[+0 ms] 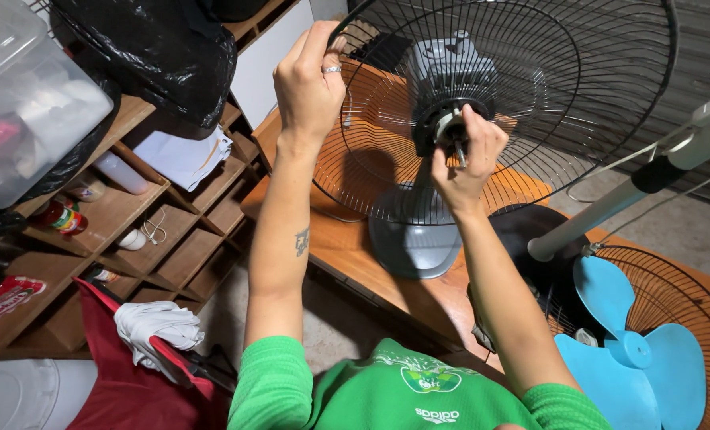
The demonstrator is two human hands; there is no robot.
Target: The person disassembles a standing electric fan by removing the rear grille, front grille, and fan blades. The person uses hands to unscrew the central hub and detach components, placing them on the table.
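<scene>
1. Up top, the left hand [311, 84] was clamped on the rim of the black wire rear fan guard [530, 119], fingers curled tight round the outer ring.
2. Centre frame, the right hand [465, 159] pinched narrowly on the motor shaft hub [450, 126], just in front of the grey motor housing [449, 68].
3. The guard's wires stood between the camera and the housing; the fan's grey base [414, 243] sat on the wooden table [347, 247] below.
4. Lower right, a blue fan blade [629, 350] lay inside another wire guard [689, 302], with a white stand pole [633, 187] slanting across above it.
5. Left side, wooden cubby shelves [172, 247] held bottles, papers and a small white item.
6. Upper left, a clear plastic bin [28, 95] showed blurred contents I couldn't make out, beside a black plastic bag [156, 48].
7. Lower left, a white cloth [156, 326] rested on red fabric [124, 382].
</scene>
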